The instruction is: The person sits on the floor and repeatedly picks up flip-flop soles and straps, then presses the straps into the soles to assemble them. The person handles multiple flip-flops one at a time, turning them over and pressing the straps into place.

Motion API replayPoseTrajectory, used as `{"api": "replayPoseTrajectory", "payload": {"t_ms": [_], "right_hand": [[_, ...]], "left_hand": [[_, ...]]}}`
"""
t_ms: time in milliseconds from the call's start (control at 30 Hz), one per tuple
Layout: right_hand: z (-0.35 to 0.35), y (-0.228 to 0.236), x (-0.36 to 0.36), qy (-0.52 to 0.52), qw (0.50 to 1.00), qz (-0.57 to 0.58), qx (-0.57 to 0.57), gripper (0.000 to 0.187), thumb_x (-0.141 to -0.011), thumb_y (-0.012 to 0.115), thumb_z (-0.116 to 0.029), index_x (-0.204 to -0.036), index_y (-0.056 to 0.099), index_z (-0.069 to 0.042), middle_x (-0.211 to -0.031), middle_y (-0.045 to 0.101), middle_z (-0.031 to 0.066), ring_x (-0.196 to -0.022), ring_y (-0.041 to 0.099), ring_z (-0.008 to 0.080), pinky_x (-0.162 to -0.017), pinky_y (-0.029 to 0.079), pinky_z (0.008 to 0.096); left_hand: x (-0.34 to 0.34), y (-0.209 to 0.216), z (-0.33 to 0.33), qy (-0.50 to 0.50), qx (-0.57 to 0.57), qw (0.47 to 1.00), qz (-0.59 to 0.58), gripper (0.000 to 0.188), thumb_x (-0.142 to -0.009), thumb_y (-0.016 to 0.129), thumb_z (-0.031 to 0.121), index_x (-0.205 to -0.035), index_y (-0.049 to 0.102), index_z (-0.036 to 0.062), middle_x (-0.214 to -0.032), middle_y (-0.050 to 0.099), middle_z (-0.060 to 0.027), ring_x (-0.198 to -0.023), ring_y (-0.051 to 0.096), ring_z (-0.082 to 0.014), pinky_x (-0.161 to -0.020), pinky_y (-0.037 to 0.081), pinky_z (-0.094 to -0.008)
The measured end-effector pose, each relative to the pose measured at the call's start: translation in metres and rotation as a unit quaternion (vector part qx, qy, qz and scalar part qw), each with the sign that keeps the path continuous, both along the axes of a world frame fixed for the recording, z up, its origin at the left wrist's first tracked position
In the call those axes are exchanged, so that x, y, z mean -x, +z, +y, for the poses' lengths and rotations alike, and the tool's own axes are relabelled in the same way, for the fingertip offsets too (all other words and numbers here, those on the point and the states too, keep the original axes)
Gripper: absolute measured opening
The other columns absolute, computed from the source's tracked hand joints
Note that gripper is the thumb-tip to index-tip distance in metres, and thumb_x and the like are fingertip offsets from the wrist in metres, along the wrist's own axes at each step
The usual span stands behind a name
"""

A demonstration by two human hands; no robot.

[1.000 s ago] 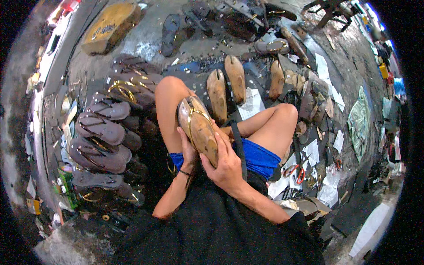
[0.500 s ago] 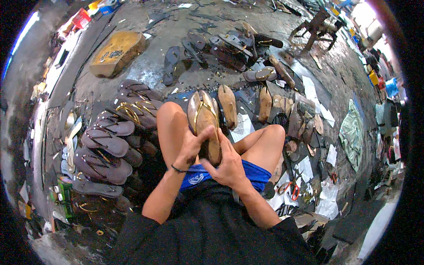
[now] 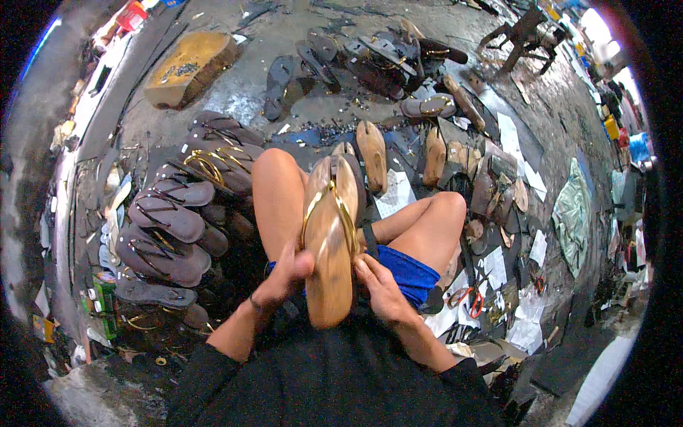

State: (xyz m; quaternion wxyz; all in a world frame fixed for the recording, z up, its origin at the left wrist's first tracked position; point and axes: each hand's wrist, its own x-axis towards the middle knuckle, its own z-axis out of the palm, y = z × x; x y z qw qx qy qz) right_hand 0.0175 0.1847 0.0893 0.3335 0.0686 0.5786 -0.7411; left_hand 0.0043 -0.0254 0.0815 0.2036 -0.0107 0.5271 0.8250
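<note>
Upright between my knees is a wooden shoe last [image 3: 333,274], with a gold thong strap [image 3: 343,206] fitted across its front part. A dark piece like a sole shows behind its right edge. My left hand [image 3: 277,281], slightly blurred, grips the last's left edge, thumb toward its face and other fingers mostly hidden. On the opposite edge, my right hand [image 3: 384,292] is closed, thumb against fingers, beside the strap's lower right end. Exactly what those fingertips pinch is hard to make out. Beyond the held last, another wooden last [image 3: 371,153] lies on the ground.
Dark thong sandals [image 3: 167,217] are piled at my left. More sandals [image 3: 380,60] lie ahead, near a wooden block [image 3: 188,67] bearing small dark bits. To the right are scattered papers [image 3: 395,196], red-handled scissors [image 3: 469,302], a pale green cloth [image 3: 573,217] and a small wooden stool [image 3: 523,39].
The last has come closer to my body and stands with its heel lower in view. My hands have parted from its face to its two side edges.
</note>
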Motion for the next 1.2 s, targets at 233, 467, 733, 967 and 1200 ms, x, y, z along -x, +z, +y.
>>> {"api": "replayPoseTrajectory", "payload": {"t_ms": [233,467,733,967,1200], "right_hand": [[0.008,0.035,-0.039,0.031,0.989,-0.005,0.145,0.04,-0.106,0.042,-0.037,-0.109,0.059,-0.001,-0.087,0.054,-0.0041,-0.079,0.045,0.0058,-0.072,0.041,0.0256],[0.02,0.038,-0.025,0.183,0.955,-0.125,0.196,0.033,-0.099,0.052,-0.038,-0.091,0.054,-0.006,-0.076,0.048,0.0001,-0.077,0.051,0.0127,-0.072,0.045,0.0309],[-0.006,0.022,-0.006,-0.084,0.952,0.037,0.291,0.082,-0.077,0.072,-0.035,-0.144,0.037,-0.003,-0.137,0.049,0.0134,-0.126,0.047,0.0269,-0.107,0.036,0.0403],[0.003,0.03,-0.019,-0.239,0.901,-0.055,0.357,0.106,-0.07,0.066,-0.055,-0.15,0.027,0.003,-0.146,0.041,0.0285,-0.12,0.056,0.0405,-0.096,0.052,0.0536],[0.02,0.045,-0.044,-0.294,0.855,-0.066,0.421,0.103,-0.079,0.064,-0.049,-0.156,0.014,-0.001,-0.152,0.027,0.0348,-0.126,0.049,0.0472,-0.101,0.047,0.0604]], "left_hand": [[-0.042,0.077,0.008,0.04,-0.128,0.985,-0.113,0.148,-0.044,0.093,0.063,-0.152,0.015,-0.0022,-0.145,0.04,-0.0139,-0.131,0.045,-0.0257,-0.112,0.035,-0.0399],[-0.039,0.086,0.004,-0.05,-0.152,0.98,0.118,0.131,-0.053,0.093,0.051,-0.15,0.023,-0.0013,-0.142,0.044,-0.0157,-0.131,0.046,-0.0258,-0.111,0.035,-0.042],[0.018,0.119,0.027,0.046,0.306,0.894,0.323,0.131,-0.057,0.095,0.048,-0.152,0.019,-0.0013,-0.141,0.046,-0.0227,-0.131,0.047,-0.0334,-0.111,0.034,-0.049],[0.026,0.089,0.0,0.064,0.452,0.84,0.294,0.032,-0.099,0.057,0.031,-0.099,0.072,0.003,-0.097,0.068,-0.0143,-0.093,0.061,-0.0319,-0.084,0.047,-0.0394],[-0.006,0.079,0.026,-0.12,0.229,0.961,0.099,0.033,-0.101,0.057,0.028,-0.084,0.06,-0.0002,-0.073,0.06,-0.0116,-0.068,0.06,-0.0173,-0.063,0.046,-0.0319]]}}
